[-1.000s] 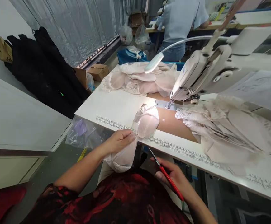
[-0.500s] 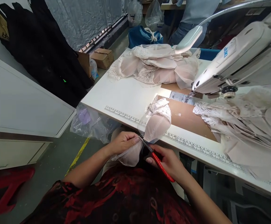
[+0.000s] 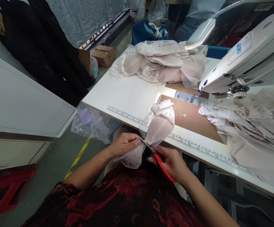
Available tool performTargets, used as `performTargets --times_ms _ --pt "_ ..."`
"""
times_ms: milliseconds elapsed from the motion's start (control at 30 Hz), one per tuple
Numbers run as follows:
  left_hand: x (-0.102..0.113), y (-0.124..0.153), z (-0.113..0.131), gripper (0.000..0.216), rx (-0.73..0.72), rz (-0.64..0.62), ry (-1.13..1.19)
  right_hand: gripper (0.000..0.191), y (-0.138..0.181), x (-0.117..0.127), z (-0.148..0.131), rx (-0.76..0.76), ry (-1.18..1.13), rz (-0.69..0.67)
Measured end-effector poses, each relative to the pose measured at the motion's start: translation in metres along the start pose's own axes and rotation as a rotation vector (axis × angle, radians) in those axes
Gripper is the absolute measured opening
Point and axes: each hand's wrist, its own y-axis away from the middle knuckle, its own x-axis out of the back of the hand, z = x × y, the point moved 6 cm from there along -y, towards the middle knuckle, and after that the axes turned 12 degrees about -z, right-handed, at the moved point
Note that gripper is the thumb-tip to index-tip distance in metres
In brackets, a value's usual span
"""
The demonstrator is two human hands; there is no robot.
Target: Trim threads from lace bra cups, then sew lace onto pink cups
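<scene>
My left hand pinches a pale pink sheer fabric piece that hangs off the table's front edge. It joins a second lace-edged pink cup piece lying on the table. My right hand grips red-handled thread snips, whose metal tips sit at the join between the two pieces, right by my left fingertips. Both hands are closed.
A white sewing machine with a gooseneck lamp stands at the right on the white table. Heaps of pink lace pieces lie at the back and right. A plastic bag hangs at left; another person works behind.
My right hand brought the snips up from my lap to the join of the fabric pieces. My view has tilted down and closer; my left hand keeps its pinch.
</scene>
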Motion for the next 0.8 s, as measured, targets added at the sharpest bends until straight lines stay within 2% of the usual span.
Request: performTargets --times_ms 167,333,533,700,800 --pt "0.000 -0.001 0.001 0.036 -0.030 0.013 -0.026 0.034 0.000 0.000 0.003 0.025 0.038 0.042" --pt "-0.002 -0.004 -0.006 0.036 -0.072 0.029 -0.005 0.032 0.005 -0.005 0.008 0.095 0.016 0.146" --pt "-0.018 -0.002 -0.013 0.039 -0.131 -0.012 -0.072 0.030 0.019 -0.006 0.019 0.096 -0.051 0.289" --pt "-0.041 -0.009 -0.018 0.038 -0.149 0.147 0.012 0.029 0.024 -0.003 0.015 0.116 -0.081 0.338" --pt "-0.041 -0.013 -0.022 0.040 -0.149 0.308 0.113 0.027 0.030 0.000 0.011 0.147 -0.066 0.359"
